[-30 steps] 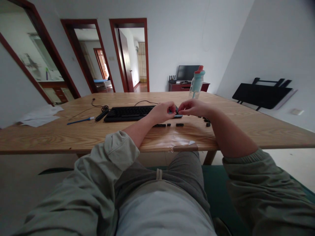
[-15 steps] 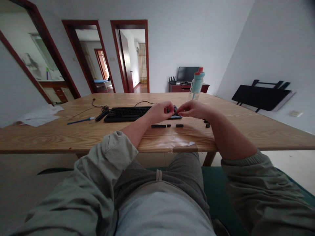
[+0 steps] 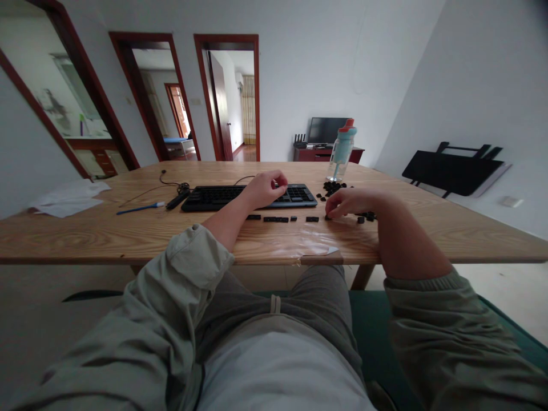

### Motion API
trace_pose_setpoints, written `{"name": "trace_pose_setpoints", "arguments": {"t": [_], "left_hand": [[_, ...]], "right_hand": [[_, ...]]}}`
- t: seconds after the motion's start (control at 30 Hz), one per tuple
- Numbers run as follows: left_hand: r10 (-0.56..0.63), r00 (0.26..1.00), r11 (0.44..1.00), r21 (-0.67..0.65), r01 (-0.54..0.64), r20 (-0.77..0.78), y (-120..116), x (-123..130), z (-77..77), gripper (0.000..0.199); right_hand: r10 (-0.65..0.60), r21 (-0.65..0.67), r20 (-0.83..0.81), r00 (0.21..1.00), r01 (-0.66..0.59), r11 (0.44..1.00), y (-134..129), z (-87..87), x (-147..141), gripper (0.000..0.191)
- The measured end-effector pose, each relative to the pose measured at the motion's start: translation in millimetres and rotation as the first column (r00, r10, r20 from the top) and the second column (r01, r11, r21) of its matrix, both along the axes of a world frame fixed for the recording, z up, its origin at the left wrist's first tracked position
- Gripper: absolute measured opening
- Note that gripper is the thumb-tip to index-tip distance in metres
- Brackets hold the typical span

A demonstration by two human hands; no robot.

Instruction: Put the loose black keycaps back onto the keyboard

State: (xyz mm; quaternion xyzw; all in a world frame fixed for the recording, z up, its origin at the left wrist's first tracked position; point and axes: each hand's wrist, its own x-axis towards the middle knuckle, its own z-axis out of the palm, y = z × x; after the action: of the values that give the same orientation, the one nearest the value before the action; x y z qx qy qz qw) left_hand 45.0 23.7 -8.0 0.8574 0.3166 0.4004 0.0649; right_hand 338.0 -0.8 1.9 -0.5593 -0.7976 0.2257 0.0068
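A black keyboard (image 3: 205, 200) lies on the wooden table, its right end showing a lighter grey-blue edge. Over its right half rests my left hand (image 3: 266, 190), fingers curled inward and closed; whatever may be inside them is hidden. To the right of the keyboard, my right hand (image 3: 351, 201) reaches down to the tabletop with its fingertips pinched at a small black keycap (image 3: 327, 217). A row of black keycaps (image 3: 276, 219) lies in front of the keyboard. Behind my right hand is a pile of loose keycaps (image 3: 334, 187), and several more keycaps (image 3: 362, 219) lie under its wrist.
A clear bottle (image 3: 340, 154) with a red lid stands behind the keycap pile. Left of the keyboard are a blue-handled brush (image 3: 140, 209), a coiled cable (image 3: 182, 188) and white paper (image 3: 71, 200). Clear tape (image 3: 314, 242) covers part of the table's front edge.
My right hand has moved from the keyboard's right end, right and nearer, down to a keycap on the table. My left hand has shifted slightly left, uncovering the keyboard's right end.
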Motion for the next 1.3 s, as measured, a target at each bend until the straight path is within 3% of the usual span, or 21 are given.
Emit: {"name": "trace_pose_setpoints", "arguments": {"t": [0.6, 0.87, 0.97, 1.03, 1.1, 1.17, 1.23, 1.3], "left_hand": [[-0.009, 1.0, 1.0, 0.002, 0.009, -0.011, -2, 2, -1.0, 0.01], [0.001, 1.0, 1.0, -0.013, -0.002, -0.022, -3, 2, -0.6, 0.01], [-0.009, 1.0, 1.0, -0.015, 0.009, -0.017, -3, 2, -0.4, 0.01], [-0.011, 1.0, 1.0, -0.017, 0.011, -0.014, -3, 1, 0.0, 0.011], [-0.004, 1.0, 1.0, -0.017, 0.004, -0.012, -4, 1, 0.3, 0.011], [0.004, 1.0, 1.0, -0.015, -0.004, -0.012, -3, 1, 0.5, 0.011], [0.005, 1.0, 1.0, -0.013, -0.006, -0.015, -3, 1, 0.6, 0.011], [0.004, 1.0, 1.0, -0.006, -0.004, -0.013, -3, 1, 0.6, 0.011]], "right_hand": [[0.133, 0.0, -0.022, 0.991, -0.133, 0.991, 6, -6.0, -5, 0.031], [0.112, 0.014, -0.067, 0.991, -0.111, 0.994, 3, -6.7, -8, 0.021], [0.013, 0.098, -0.134, 0.991, 0.0, 0.995, 4, -1.1, -3, 0.026], [-0.086, 0.282, -0.251, 0.964, 0.158, 0.946, 8, 2.3, 7, 0.029], [-0.17, 0.454, -0.382, 0.908, 0.345, 0.822, 13, 3.1, 18, 0.029], [-0.24, 0.523, -0.468, 0.851, 0.485, 0.701, 19, 0.6, 26, 0.028], [-0.307, 0.515, -0.481, 0.821, 0.548, 0.659, 23, -4.2, 32, 0.026], [-0.377, 0.469, -0.444, 0.813, 0.57, 0.675, 27, -9.2, 35, 0.023]]}}
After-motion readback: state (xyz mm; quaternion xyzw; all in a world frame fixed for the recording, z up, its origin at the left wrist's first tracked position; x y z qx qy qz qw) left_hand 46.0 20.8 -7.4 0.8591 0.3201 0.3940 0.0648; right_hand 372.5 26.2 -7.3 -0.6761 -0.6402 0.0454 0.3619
